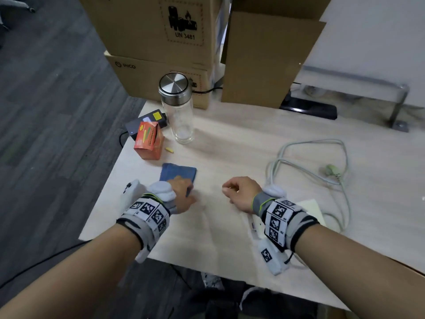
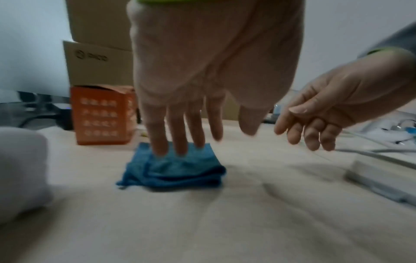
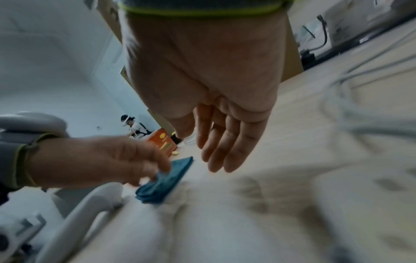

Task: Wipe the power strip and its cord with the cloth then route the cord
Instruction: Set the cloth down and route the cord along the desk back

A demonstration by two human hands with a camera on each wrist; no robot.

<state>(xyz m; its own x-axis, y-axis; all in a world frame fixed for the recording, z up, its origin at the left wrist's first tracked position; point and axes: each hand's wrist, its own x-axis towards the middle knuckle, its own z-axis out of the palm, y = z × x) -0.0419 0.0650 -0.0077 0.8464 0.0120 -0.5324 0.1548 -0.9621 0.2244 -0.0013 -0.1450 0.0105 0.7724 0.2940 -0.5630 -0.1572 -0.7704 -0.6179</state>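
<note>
The left hand [image 1: 181, 192] reaches the folded cloth [image 1: 181, 174] on the surface [image 1: 218, 238], fingers [image 2: 178, 142] straight, tips touching it, seemingly not yet gripping. The right hand [image 1: 239, 192] hovers loose and empty. The cord [image 1: 310, 173] loops at right, unwiped; the strip is mostly hidden. Next: pinch and lift the cloth.

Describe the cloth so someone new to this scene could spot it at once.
Start at the stacked cardboard boxes at the far end of the wooden table; nearer along the left edge stand a glass bottle and an orange carton. Just nearer than the carton lies the cloth, under the left hand fingertips: the only blue, folded, soft thing there.
</note>
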